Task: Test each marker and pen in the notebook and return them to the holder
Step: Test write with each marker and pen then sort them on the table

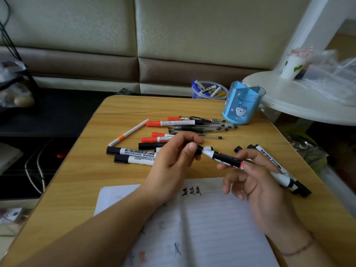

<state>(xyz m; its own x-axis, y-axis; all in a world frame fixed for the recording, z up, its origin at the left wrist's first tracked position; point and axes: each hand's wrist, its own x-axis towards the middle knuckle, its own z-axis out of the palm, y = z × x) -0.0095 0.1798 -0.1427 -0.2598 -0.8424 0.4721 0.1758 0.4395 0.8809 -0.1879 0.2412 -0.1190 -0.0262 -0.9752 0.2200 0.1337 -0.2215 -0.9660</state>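
both hands hold one black marker point(221, 156) in the air, level and slanting from far left to near right, above the far edge of the open notebook point(208, 224). the left hand point(173, 160) curls round its left end, thumb on top, fingers wrapped beneath. the right hand point(256, 182) pinches the right end between thumb and forefinger, its other fingers loosely bent below, touching nothing. three black scribbles point(191, 191) sit on the page just near of the marker. red and black markers and clear pens lie scattered on the wooden table point(81, 189) at the far left. the blue holder point(241, 105) stands at the far right, well apart from the hands.
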